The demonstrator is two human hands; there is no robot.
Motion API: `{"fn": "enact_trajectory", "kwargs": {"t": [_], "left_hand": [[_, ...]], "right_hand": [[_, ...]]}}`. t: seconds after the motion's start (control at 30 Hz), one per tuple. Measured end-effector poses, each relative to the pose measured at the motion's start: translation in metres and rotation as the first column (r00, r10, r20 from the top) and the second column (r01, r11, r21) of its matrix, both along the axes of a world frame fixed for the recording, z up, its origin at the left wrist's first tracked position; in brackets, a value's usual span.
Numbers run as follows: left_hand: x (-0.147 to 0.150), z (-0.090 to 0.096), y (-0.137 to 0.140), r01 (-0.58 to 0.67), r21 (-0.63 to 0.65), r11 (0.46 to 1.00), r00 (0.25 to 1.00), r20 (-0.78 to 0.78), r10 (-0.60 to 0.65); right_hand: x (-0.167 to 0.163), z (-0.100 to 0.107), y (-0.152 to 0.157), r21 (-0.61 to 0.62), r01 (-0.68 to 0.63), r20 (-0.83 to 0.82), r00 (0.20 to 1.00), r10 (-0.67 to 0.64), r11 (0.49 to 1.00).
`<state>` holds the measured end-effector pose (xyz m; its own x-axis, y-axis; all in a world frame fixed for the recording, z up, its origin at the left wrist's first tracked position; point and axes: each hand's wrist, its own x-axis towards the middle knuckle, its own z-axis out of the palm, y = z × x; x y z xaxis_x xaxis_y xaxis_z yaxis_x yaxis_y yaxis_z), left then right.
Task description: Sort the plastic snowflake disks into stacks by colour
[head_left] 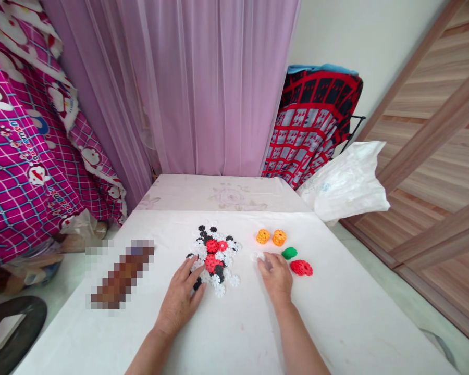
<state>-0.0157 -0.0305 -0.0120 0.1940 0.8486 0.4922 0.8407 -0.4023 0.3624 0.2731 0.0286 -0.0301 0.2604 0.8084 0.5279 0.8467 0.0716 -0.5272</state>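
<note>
A mixed pile of plastic snowflake discs in red (213, 263), white (220, 290) and black lies mid-table. My left hand (180, 299) rests at the pile's left edge, fingers apart, its fingertips over or touching black and white discs. To the right of the pile, my right hand (278, 277) pinches white snowflake discs (257, 256) between thumb and fingers, low over the table; how many is hidden. Beyond it stand two stacks of orange discs (263, 237). Beside the hand lie a green stack (289, 253) and a fanned-out red stack (301, 267).
A white cloth covers the table (226, 338). A pixelated brown object (121, 276) lies on its left side. At the back right edge hangs a white plastic bag (346, 182). Purple curtains (219, 88) are behind, and a wooden wardrobe (433, 135) stands right.
</note>
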Motion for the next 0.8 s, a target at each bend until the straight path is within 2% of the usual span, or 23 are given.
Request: {"fn": "enact_trajectory", "kwargs": {"t": [0.23, 0.47, 0.57, 0.67, 0.8], "left_hand": [[-0.006, -0.008, 0.006, -0.1, -0.007, 0.995, 0.974, 0.202, 0.099], [-0.006, -0.009, 0.006, -0.135, -0.037, 0.99, 0.961, 0.237, 0.14], [-0.006, -0.009, 0.006, -0.137, -0.049, 0.989, 0.958, 0.247, 0.145], [-0.006, -0.009, 0.007, -0.136, -0.059, 0.989, 0.95, 0.276, 0.147], [-0.007, -0.009, 0.008, -0.141, -0.059, 0.988, 0.94, 0.305, 0.152]], "right_hand": [[-0.003, 0.008, 0.005, -0.118, -0.075, 0.137, 0.986, 0.091, 0.99], [-0.006, 0.013, 0.006, -0.134, -0.071, 0.254, 0.962, 0.103, 0.988], [-0.004, 0.012, 0.006, -0.13, -0.067, 0.248, 0.964, 0.098, 0.989], [-0.005, 0.01, 0.005, -0.069, -0.091, 0.191, 0.976, 0.103, 0.993], [-0.02, 0.014, -0.008, 0.0, -0.23, 0.075, 0.97, 0.229, 0.973]]}}
